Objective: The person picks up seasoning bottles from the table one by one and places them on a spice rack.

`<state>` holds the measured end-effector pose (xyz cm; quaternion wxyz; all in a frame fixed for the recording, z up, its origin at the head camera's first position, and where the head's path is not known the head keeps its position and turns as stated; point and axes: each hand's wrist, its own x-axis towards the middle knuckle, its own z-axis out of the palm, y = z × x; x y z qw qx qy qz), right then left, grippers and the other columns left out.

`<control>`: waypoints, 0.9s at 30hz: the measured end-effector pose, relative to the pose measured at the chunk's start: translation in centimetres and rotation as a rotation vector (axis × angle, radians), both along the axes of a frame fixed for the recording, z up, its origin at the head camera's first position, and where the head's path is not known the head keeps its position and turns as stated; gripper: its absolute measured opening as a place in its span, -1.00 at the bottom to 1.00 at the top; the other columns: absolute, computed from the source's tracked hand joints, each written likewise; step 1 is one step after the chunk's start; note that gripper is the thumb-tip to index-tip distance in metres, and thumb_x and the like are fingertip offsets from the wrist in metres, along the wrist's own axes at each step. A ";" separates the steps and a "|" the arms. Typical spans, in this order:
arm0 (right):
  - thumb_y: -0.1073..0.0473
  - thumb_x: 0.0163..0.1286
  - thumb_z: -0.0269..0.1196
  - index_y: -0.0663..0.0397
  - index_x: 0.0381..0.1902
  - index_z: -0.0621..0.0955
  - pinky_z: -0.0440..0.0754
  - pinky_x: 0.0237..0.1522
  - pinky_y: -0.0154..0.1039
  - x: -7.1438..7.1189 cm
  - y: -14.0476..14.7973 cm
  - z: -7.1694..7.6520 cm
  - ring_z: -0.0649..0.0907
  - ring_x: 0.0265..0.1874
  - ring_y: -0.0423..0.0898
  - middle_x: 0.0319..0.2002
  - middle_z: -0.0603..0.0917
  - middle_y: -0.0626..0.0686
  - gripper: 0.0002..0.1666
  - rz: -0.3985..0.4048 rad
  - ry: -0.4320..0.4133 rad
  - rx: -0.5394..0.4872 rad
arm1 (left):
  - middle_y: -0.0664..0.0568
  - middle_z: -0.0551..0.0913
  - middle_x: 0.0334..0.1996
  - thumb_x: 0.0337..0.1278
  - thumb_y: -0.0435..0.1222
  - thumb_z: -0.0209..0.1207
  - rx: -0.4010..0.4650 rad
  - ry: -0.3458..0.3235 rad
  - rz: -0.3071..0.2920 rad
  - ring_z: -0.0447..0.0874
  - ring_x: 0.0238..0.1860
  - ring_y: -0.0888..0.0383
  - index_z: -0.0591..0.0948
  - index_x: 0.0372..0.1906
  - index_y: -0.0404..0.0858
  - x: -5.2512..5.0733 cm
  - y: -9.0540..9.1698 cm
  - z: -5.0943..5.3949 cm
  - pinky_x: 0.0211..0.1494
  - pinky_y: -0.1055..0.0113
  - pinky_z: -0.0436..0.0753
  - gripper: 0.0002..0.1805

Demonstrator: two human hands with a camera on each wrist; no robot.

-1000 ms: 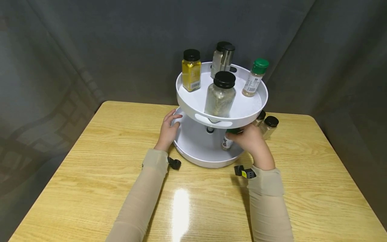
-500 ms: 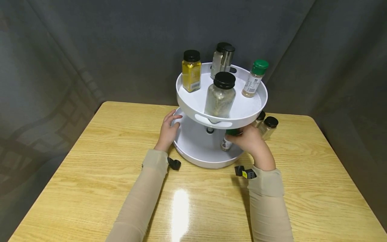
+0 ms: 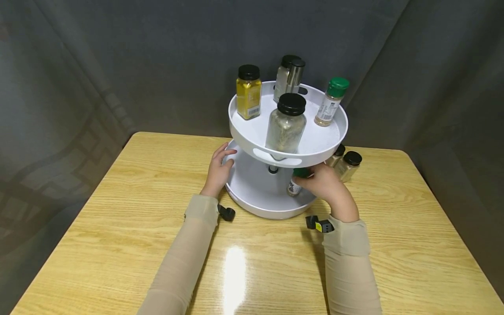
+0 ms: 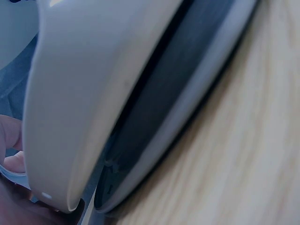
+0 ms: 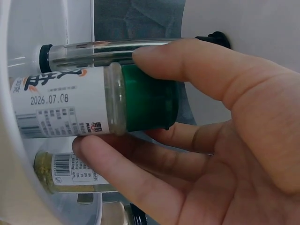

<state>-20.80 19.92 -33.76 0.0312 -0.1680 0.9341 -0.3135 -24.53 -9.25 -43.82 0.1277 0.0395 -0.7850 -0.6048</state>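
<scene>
Green-lidded jar (image 3: 294, 187) is over the lower tray (image 3: 256, 192) of a white two-level stand, near the right front side and partly under the top level. The right hand (image 3: 326, 181) has it: the thumb presses one side of the green lid and the fingers curl along the other side, so the gap is just as wide as the jar. I cannot tell if its bottom touches the tray floor. The white label has the date 2026.07.08 on it. The left hand (image 3: 218, 173) is at the left edge of the lower tray, with its thumb and fingers apart and a bit bent; I cannot tell if it pinches the rim. A thin pole (image 3: 273, 169) stands up in the middle. On the upper tray (image 3: 252, 140) are a yellow jar (image 3: 249, 98), a big glass jar (image 3: 285, 129) at the front, another green-topped jar (image 3: 328, 107) on the right, and a clear jar (image 3: 281, 83) at the back beside a thin silver bottle (image 3: 294, 78). Two black-lidded jars (image 3: 348, 167) show just past the right hand. Under it all is a wooden table (image 3: 165, 210), with a dark gray curtain (image 3: 165, 65) behind.
</scene>
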 end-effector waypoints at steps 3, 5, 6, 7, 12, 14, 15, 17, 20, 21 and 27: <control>0.14 0.30 0.38 0.44 0.08 0.59 0.70 -0.06 0.18 0.0 0.0 0.0 0.69 -0.08 0.35 -0.06 0.69 0.43 -0.48 0.002 -0.005 0.004 | -0.04 0.27 0.52 0.34 -0.46 0.04 0.000 0.002 -0.002 0.05 0.58 -0.04 0.64 0.13 -0.37 0.0 0.0 0.0 0.63 0.15 0.03 -0.66; 0.15 0.30 0.38 0.44 0.09 0.58 0.70 -0.06 0.18 0.0 0.0 0.0 0.69 -0.08 0.35 -0.06 0.69 0.44 -0.47 0.003 -0.005 0.005 | -0.04 0.27 0.52 0.34 -0.47 0.04 0.001 0.002 -0.002 0.05 0.58 -0.04 0.65 0.12 -0.37 0.0 0.0 0.0 0.63 0.15 0.03 -0.66; 0.15 0.30 0.37 0.44 0.10 0.58 0.70 -0.05 0.18 0.0 0.0 0.0 0.68 -0.07 0.35 -0.05 0.68 0.44 -0.47 0.005 -0.005 0.003 | -0.04 0.26 0.52 0.34 -0.47 0.04 0.002 0.002 -0.002 0.05 0.58 -0.04 0.65 0.12 -0.37 0.0 0.0 0.0 0.63 0.15 0.03 -0.67; 0.15 0.30 0.37 0.44 0.11 0.57 0.70 -0.05 0.19 0.0 0.0 0.0 0.68 -0.06 0.36 -0.03 0.68 0.45 -0.46 0.007 -0.005 0.001 | -0.04 0.26 0.52 0.34 -0.46 0.04 0.003 0.003 -0.002 0.05 0.58 -0.04 0.65 0.12 -0.37 0.0 0.0 0.0 0.62 0.14 0.03 -0.67; 0.16 0.31 0.36 0.43 0.14 0.56 0.69 -0.02 0.20 0.1 0.1 -0.1 0.67 -0.04 0.37 0.00 0.66 0.46 -0.45 0.012 -0.005 -0.004 | -0.04 0.26 0.53 0.36 -0.46 0.03 0.004 0.003 -0.006 0.05 0.58 -0.04 0.65 0.12 -0.36 0.0 0.0 -0.1 0.62 0.13 0.04 -0.67; 0.16 0.31 0.36 0.44 0.13 0.56 0.69 -0.02 0.20 0.1 0.1 -0.1 0.67 -0.04 0.37 -0.01 0.67 0.45 -0.45 0.012 -0.006 -0.001 | -0.04 0.25 0.53 0.37 -0.45 0.03 0.002 0.003 -0.007 0.05 0.58 -0.04 0.64 0.13 -0.36 -0.1 -0.1 -0.1 0.62 0.13 0.04 -0.67; 0.16 0.31 0.36 0.44 0.13 0.56 0.69 -0.03 0.20 0.1 0.1 -0.1 0.67 -0.05 0.37 -0.02 0.67 0.45 -0.45 0.012 -0.006 0.000 | -0.03 0.25 0.53 0.37 -0.45 0.03 0.001 0.003 -0.007 0.05 0.58 -0.04 0.64 0.13 -0.36 0.0 -0.1 -0.1 0.62 0.13 0.04 -0.67; 0.16 0.31 0.36 0.44 0.12 0.57 0.69 -0.03 0.20 0.0 0.1 -0.1 0.68 -0.05 0.37 -0.02 0.67 0.45 -0.46 0.013 -0.006 -0.001 | -0.03 0.26 0.53 0.37 -0.45 0.03 -0.002 0.003 -0.006 0.05 0.58 -0.03 0.65 0.13 -0.36 -0.1 -0.1 -0.1 0.62 0.14 0.04 -0.67; 0.17 0.31 0.36 0.44 0.13 0.57 0.69 -0.03 0.19 0.0 0.1 -0.1 0.68 -0.05 0.37 -0.01 0.67 0.45 -0.46 0.016 -0.007 -0.006 | -0.03 0.26 0.53 0.36 -0.45 0.03 -0.002 0.004 -0.008 0.05 0.58 -0.03 0.64 0.13 -0.36 0.0 -0.1 -0.1 0.62 0.14 0.05 -0.67; 0.17 0.30 0.36 0.44 0.13 0.56 0.69 -0.03 0.19 0.0 0.1 -0.1 0.68 -0.05 0.37 -0.01 0.67 0.45 -0.46 0.018 -0.006 -0.008 | -0.04 0.26 0.53 0.36 -0.46 0.03 -0.003 0.005 -0.009 0.05 0.58 -0.03 0.64 0.13 -0.37 0.0 -0.1 -0.1 0.62 0.14 0.05 -0.67; 0.18 0.31 0.37 0.44 0.15 0.56 0.70 -0.03 0.19 0.0 0.2 -0.1 0.68 -0.05 0.36 0.00 0.67 0.45 -0.45 0.027 -0.009 -0.017 | -0.04 0.25 0.53 0.37 -0.45 0.03 -0.001 0.001 -0.009 0.05 0.58 -0.03 0.64 0.13 -0.36 0.0 -0.1 -0.1 0.62 0.14 0.05 -0.67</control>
